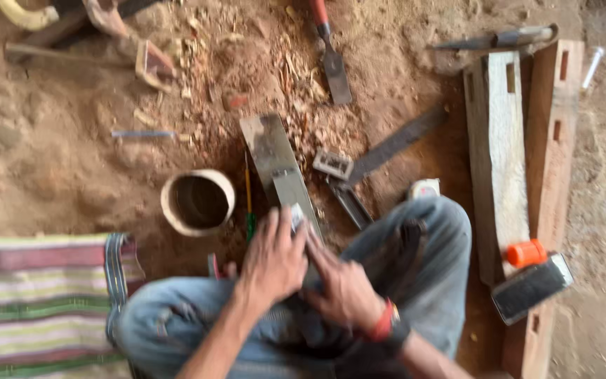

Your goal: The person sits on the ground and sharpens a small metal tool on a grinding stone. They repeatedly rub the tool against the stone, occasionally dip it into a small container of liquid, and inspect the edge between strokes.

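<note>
Two wooden beams [497,151], one round bowl [198,201], one chisel [331,56].

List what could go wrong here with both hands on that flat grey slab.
Both the left hand and the right hand press on the slab, which slopes off the knee; it might slip. The chisel lies loose on the dirt near a leg.

blue denim jeans [422,245] | red wristband [384,324] | striped cloth [36,302], green, cream, maroon | orange cap [526,253] on dark block [532,288] | pale tan round bowl [198,201] | grey metal plate [278,165] | red-handled chisel [330,52] | reddish-brown dirt floor [57,147]
</note>
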